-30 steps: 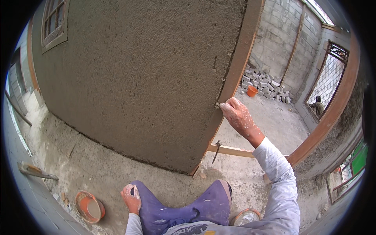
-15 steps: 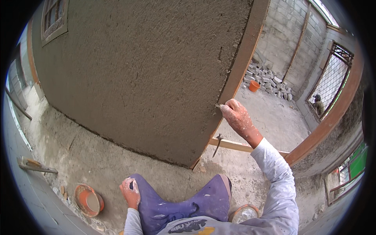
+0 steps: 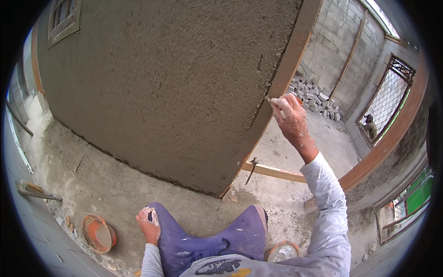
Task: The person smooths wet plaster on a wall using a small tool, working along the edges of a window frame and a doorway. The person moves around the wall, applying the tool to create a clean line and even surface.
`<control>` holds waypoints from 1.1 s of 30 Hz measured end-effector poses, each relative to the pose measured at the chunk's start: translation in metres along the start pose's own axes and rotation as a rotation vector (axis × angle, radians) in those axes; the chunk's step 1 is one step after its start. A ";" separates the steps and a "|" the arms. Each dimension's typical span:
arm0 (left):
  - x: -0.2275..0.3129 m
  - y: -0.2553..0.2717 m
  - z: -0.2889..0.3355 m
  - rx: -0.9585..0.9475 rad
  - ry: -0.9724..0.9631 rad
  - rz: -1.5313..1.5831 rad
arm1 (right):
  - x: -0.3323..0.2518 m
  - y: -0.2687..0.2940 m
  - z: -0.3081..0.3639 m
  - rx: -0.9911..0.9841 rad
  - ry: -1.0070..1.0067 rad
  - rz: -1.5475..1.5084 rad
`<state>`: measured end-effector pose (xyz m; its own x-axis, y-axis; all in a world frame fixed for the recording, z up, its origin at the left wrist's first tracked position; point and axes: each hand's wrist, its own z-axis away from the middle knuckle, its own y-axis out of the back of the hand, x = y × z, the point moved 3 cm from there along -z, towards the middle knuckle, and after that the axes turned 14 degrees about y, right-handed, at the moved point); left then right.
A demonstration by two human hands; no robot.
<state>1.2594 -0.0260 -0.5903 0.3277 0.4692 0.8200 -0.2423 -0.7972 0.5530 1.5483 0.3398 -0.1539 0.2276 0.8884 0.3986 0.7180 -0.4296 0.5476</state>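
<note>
My right hand (image 3: pixel 291 122), spattered with pale mortar, reaches up to the wooden door frame (image 3: pixel 280 87) where it borders the plastered wall (image 3: pixel 175 87). Its fingers are pinched together; a small tip pokes out at the seam, too small to name. The wall is grey-brown and rough, with a few pits near the frame. Down at the lower left, my left hand (image 3: pixel 149 225) rests on my knee in purple trousers (image 3: pixel 203 247). Its fingers are curled round a dark spot, and I cannot make out whether that is a thing or a gap.
An orange bucket (image 3: pixel 98 233) stands left of my knee, and a second bucket (image 3: pixel 282 252) sits by my right leg. A wooden bar (image 3: pixel 277 171) crosses the doorway with a hammer-like tool (image 3: pixel 251 170) hooked over it. Beyond are piled blocks (image 3: pixel 318 98) and a person (image 3: pixel 370 126) by the grille.
My right hand has slid up along the door frame, still pinched. The left hand stays on the knee. The whole view has shifted slightly.
</note>
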 end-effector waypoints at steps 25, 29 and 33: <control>0.011 -0.003 -0.001 -0.025 0.033 -0.029 | 0.017 0.023 -0.041 -0.131 0.085 0.170; 0.011 -0.003 -0.001 -0.029 0.042 -0.005 | 0.007 0.011 -0.018 -0.207 0.073 0.098; 0.011 -0.003 -0.001 -0.023 0.032 -0.007 | 0.004 0.017 -0.020 -0.176 0.048 0.061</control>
<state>1.2624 -0.0184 -0.5829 0.3001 0.4873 0.8201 -0.2612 -0.7849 0.5619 1.5480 0.3327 -0.1287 0.2327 0.8528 0.4676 0.5768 -0.5081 0.6396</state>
